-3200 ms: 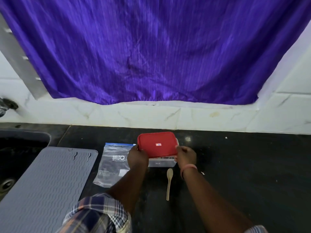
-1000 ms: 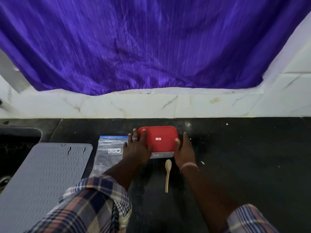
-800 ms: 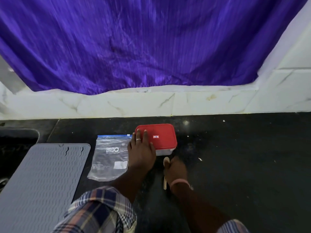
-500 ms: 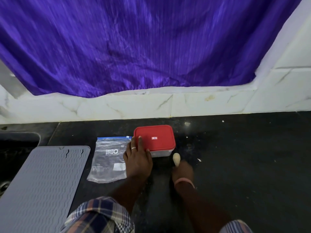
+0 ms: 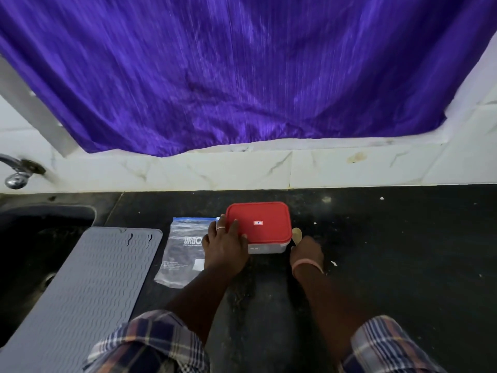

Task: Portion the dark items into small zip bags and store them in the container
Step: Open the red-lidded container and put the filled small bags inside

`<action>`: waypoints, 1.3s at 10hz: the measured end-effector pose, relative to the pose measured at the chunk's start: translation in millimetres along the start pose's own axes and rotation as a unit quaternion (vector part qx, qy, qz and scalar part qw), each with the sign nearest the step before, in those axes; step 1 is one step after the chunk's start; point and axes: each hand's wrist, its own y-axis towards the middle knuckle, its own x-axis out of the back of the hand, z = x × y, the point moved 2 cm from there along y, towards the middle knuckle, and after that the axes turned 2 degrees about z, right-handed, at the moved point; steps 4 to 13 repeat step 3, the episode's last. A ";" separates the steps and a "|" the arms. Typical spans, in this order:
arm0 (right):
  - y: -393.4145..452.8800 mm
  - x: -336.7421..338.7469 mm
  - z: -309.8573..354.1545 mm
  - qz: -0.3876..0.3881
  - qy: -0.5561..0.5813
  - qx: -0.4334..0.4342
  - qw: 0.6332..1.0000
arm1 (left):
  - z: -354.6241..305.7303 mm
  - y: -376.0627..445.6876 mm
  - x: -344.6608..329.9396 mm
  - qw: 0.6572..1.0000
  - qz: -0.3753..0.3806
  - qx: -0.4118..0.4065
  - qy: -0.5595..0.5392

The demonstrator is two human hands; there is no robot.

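Black counter (image 5: 390, 251), white marble-patterned backsplash (image 5: 242, 170) behind it, purple curtain (image 5: 242, 76) hanging above. At far left a dark sink (image 5: 32, 238) with a metal tap (image 5: 16, 173); a grey ribbed mat (image 5: 88, 286) lies partly over the sink edge. A clear zip bag (image 5: 183, 254) lies flat between the mat and the container, its right edge covered by the left hand.

Left hand (image 5: 224, 246): fingers extended and spread, resting flat on the left part of the red lid (image 5: 262, 222). Right hand (image 5: 306, 251): fingers curled around a pale spoon (image 5: 296, 234), apparently by the handle, which is hidden; bowl points away, just beside the container.

Container (image 5: 266, 247): clear walled, rectangular, lid seated, standing mid-counter. Contents not discernible.
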 end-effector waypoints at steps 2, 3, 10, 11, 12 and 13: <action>2.6 1.7 -3.7 0.004 -0.021 0.015 1.000 | 0.2 -9.9 -4.4 1.000 0.024 -0.001 -0.006; -0.7 2.0 -7.7 -0.007 -0.012 0.003 1.000 | 1.7 -12.2 -3.3 1.000 0.015 -0.005 -0.006; -0.7 2.0 -7.7 -0.007 -0.012 0.003 1.000 | 1.7 -12.2 -3.3 1.000 0.015 -0.005 -0.006; -0.7 2.0 -7.7 -0.007 -0.012 0.003 1.000 | 1.7 -12.2 -3.3 1.000 0.015 -0.005 -0.006; -0.7 2.0 -7.7 -0.007 -0.012 0.003 1.000 | 1.7 -12.2 -3.3 1.000 0.015 -0.005 -0.006; -0.7 2.0 -7.7 -0.007 -0.012 0.003 1.000 | 1.7 -12.2 -3.3 1.000 0.015 -0.005 -0.006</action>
